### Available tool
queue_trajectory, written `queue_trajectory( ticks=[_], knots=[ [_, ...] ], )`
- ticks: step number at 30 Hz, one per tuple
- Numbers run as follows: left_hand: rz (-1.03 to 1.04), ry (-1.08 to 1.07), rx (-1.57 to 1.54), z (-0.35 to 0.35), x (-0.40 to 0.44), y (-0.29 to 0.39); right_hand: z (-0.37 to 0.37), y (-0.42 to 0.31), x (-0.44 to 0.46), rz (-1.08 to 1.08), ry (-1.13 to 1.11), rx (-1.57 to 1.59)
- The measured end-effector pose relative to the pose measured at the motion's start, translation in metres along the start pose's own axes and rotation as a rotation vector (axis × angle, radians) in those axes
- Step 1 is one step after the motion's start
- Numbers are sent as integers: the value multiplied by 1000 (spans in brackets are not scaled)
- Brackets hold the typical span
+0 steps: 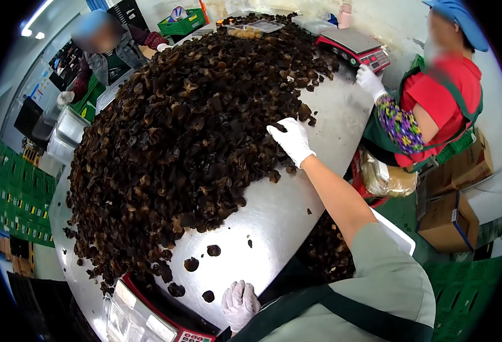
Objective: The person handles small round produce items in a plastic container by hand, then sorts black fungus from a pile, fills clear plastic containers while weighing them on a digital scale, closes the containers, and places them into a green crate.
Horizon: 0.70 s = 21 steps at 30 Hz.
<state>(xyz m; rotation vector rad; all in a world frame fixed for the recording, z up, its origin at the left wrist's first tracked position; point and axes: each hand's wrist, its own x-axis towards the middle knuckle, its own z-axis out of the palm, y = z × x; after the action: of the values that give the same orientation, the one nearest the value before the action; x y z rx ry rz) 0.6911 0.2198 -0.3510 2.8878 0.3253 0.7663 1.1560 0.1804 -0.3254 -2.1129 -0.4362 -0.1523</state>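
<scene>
A big heap of dark brown, curled fungus pieces (177, 119) covers much of the metal table (274, 228). At the heap's right edge is my right hand (291, 138), white-gloved, its fingers closed on a dark piece. My left hand (240, 303), also gloved, rests near the table's front edge with its fingers curled together; whether anything is inside is hidden. Several loose pieces (191, 264) lie on the metal just beyond my left hand.
A red scale (197, 336) with clear plastic trays (134, 319) stands at the front left. Another scale (353, 45) is at the back right, beside a co-worker in red (445, 97). A second co-worker (111, 60) stands at the far left. Green crates (17, 194) are stacked left.
</scene>
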Motion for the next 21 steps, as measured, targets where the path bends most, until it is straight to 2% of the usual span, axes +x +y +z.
queue_trajectory(
  ticks=[3, 6, 7, 9, 10, 13, 14, 15, 16, 17, 19, 20, 21],
  knots=[
    [-21, -9, -11, 0, 0, 1, -14, -15, -3, 190, -14, 332],
    [-34, -27, -25, -4, 3, 4, -27, -26, -5, 347, -120, 802],
    [-44, -50, -43, -7, 2, 4, -40, -51, -17, 377, -142, 909],
    [-69, -55, -49, -8, 4, 4, -37, -54, -24, 488, -221, 1124],
    [-73, -60, -72, -10, 3, 5, -44, -66, -37, 611, -282, 1335],
    [-115, -42, -124, -16, 10, 7, -13, -56, -45, 687, -699, 1631],
    [-130, 41, -186, -15, 13, 7, -12, -68, -56, 693, -730, 1626],
    [-142, 126, -247, -17, 10, 7, -13, -78, -69, 647, -875, 1654],
    [-181, 74, -317, -25, 0, 7, -10, -87, -83, 600, -1020, 1681],
    [-201, 81, -304, -36, -7, 5, -4, -93, -95, 607, -1047, 1677],
    [-111, 66, -293, -72, -9, 1, 9, -107, -116, 755, -1050, 1699],
    [-105, 106, -212, -97, -8, 3, 14, -114, -124, 761, -1069, 1696],
    [-81, 235, -159, -111, -18, 0, 19, -122, -134, 795, -1081, 1669]
  ],
)
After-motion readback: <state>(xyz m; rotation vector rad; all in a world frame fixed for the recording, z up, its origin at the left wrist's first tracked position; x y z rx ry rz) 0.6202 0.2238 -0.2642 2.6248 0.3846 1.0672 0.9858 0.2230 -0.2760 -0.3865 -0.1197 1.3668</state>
